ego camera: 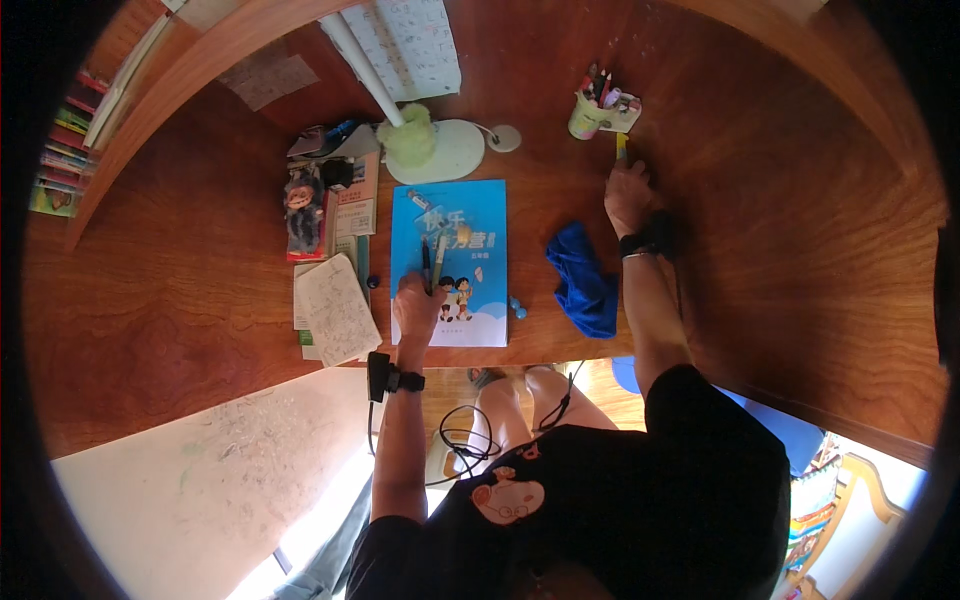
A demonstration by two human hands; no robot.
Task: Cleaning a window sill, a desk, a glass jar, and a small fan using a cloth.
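Observation:
My left hand (415, 304) rests over the lower left of a blue workbook (487, 202). It grips two pens, a dark pen (426, 255) and a pale green pen (439, 255), both pointing away from me. A white pen-shaped item (418, 199) and a small yellowish object (464, 233) lie higher on the cover. Off to the right, my right hand (628, 196) holds a slim yellow item (622, 144) whose kind I cannot make out. Its far end is just below a pen cup (587, 120) filled with pencils and pens.
A crumpled blue cloth (583, 281) and blue beads (517, 307) lie right of the workbook. Behind it stands a desk lamp base (457, 154). Books, a furry doll (304, 214) and a scribbled notepad (337, 311) crowd the left. Cables (469, 442) hang below the desk edge.

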